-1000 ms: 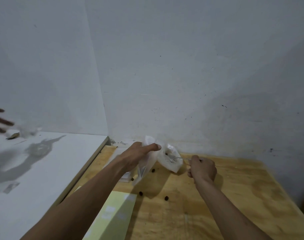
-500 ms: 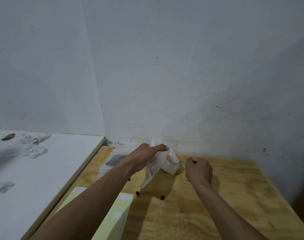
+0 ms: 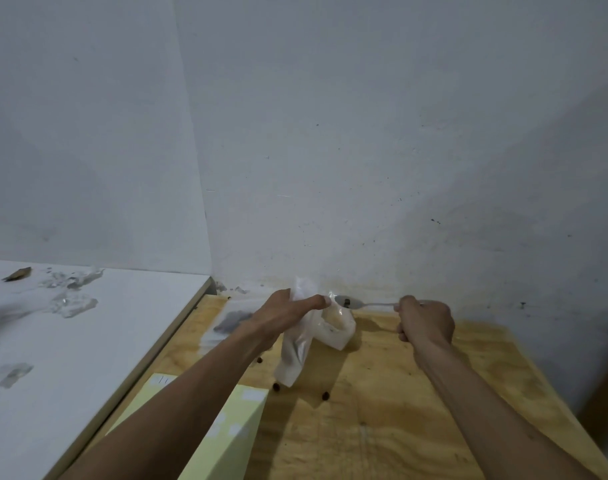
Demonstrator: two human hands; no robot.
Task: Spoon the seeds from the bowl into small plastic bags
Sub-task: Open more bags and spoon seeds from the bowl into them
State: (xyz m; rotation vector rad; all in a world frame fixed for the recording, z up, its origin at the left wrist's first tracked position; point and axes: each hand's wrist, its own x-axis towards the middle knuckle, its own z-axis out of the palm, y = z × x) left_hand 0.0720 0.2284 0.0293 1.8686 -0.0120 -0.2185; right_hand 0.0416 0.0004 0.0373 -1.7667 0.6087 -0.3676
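At the far edge of the plywood table (image 3: 382, 427), close to the pale wall (image 3: 365, 150), the left hand (image 3: 285, 315) holds a small clear plastic bag (image 3: 333, 327) up off the wood, thumb and fingers curled and pinching its upper edge so that the mouth gapes toward the right. A second strip of limp plastic (image 3: 292, 355) hangs down from the same hand, its lower end reaching nearly to the table. The right hand (image 3: 425, 322) is closed in a fist round the handle of a metal spoon (image 3: 351, 302), which lies roughly level and points left; its bowl sits just at the mouth of the bag, beside the left thumb tip, and a dark seed (image 3: 347, 301) or two shows in it. Whether the spoon's tip touches the plastic cannot be told. Loose dark seeds lie on the wood below the bags, one (image 3: 277, 386) by the hanging strip's lower end and another (image 3: 325, 396) a little to its right. A pale yellow-green sheet (image 3: 226, 441) lies on the table under the left forearm. To the left stands a white surface (image 3: 88, 341), set against the table's edge, with crumpled clear plastic scraps (image 3: 72, 303) and a small brown fragment (image 3: 17, 274) lying on it. A greyish plastic packet (image 3: 231, 322) rests flat on the wood behind the left wrist. The seed bowl is not in sight.
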